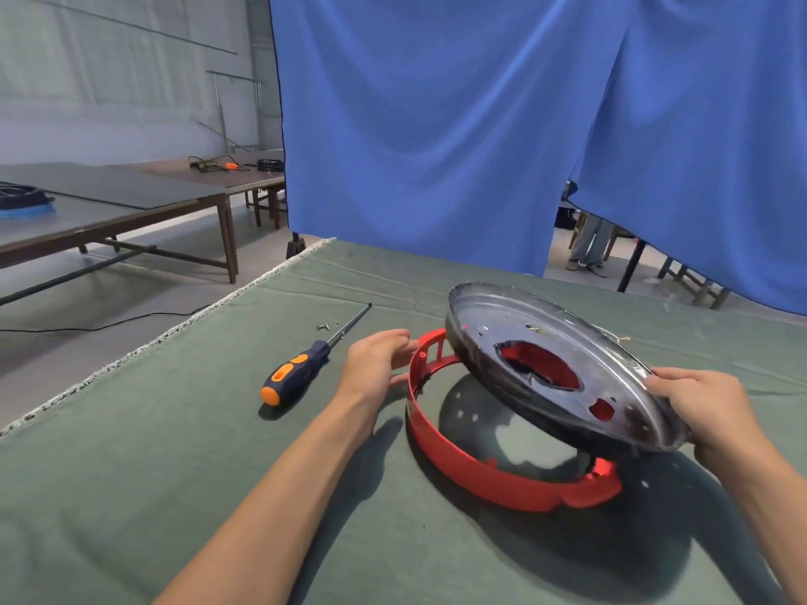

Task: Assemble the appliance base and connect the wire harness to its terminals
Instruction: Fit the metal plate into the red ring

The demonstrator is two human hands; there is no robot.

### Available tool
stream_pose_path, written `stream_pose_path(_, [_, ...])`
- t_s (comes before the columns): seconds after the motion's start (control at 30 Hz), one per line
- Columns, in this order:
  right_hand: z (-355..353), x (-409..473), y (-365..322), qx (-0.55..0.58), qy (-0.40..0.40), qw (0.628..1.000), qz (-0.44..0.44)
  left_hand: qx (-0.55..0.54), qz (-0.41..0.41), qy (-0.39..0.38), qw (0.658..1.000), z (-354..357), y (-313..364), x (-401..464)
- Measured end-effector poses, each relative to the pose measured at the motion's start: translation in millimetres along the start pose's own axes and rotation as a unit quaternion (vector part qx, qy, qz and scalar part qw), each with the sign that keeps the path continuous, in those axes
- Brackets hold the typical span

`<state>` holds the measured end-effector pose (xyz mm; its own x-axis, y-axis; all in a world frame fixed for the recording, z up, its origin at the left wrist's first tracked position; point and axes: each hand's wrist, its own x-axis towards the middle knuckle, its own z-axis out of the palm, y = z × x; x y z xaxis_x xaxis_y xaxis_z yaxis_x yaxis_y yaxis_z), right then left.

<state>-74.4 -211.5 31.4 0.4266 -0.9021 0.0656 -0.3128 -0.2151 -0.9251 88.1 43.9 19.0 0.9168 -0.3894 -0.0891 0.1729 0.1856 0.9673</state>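
Observation:
A red plastic ring-shaped base [454,451] lies on the green cloth in front of me. Above it a round metal pan [563,364] with a large centre hole and small holes is tilted up, its far-left rim high and its near-right rim low. My right hand [707,408] grips the pan's right rim. My left hand [380,364] holds the red ring's left wall between thumb and fingers. Thin yellowish wire ends [535,328] show on the pan's far side.
A screwdriver [305,364] with an orange and dark handle lies left of the ring, its tip pointing away. A few small screws [325,327] sit by its shaft. The cloth-covered table's left edge [174,334] runs diagonally. A blue curtain [436,124] hangs behind.

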Motion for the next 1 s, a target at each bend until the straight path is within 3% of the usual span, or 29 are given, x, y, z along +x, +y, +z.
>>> stream_pose_path(0.23, [5.8,-3.2,-1.7,0.008,0.004,1.000,-0.012,0.112,-0.003,-0.011,0.994,-1.7,-8.1,1.8])
stream_pose_path(0.53, [17.3,-4.5,-4.1,-0.104,0.006,0.990,-0.094,0.014,-0.029,0.013,0.999,-1.4,-5.5,3.0])
stream_pose_path(0.67, [17.7,-4.1,-4.8,-0.144,0.010,0.984,-0.100,0.058,0.018,-0.018,0.998,-0.4,-5.6,-1.2])
stream_pose_path(1.0, [24.6,-2.3,-5.9,-0.154,0.005,0.983,-0.095,0.124,0.067,0.020,0.990,-0.6,-10.1,2.0])
